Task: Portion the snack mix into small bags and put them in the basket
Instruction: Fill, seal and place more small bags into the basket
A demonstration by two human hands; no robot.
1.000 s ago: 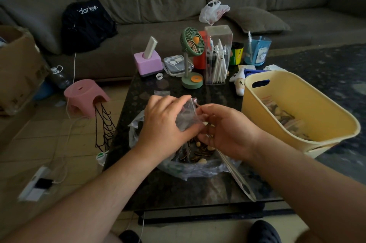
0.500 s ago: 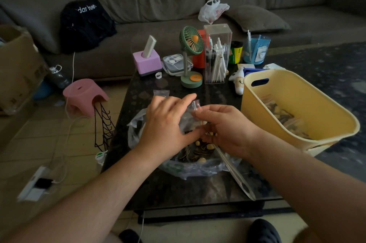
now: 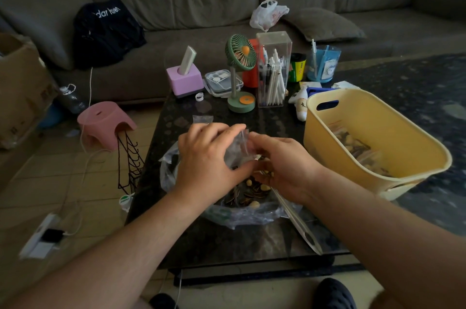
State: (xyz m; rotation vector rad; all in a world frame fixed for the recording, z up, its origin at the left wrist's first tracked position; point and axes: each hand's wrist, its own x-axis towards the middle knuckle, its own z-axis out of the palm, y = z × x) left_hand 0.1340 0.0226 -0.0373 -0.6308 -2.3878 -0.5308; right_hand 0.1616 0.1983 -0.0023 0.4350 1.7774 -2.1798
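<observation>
Left hand (image 3: pixel 204 157) and right hand (image 3: pixel 282 165) together, both pinching small bag (image 3: pixel 238 150) over snack mix (image 3: pixel 248 191) on bench (image 3: pixel 227 240); basket (image 3: pixel 378 117) just right, nearer right hand.

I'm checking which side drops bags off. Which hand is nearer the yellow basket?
Right. The right hand is at the small bag, just beside the yellow basket; the left hand is on the bag's far side.
</observation>
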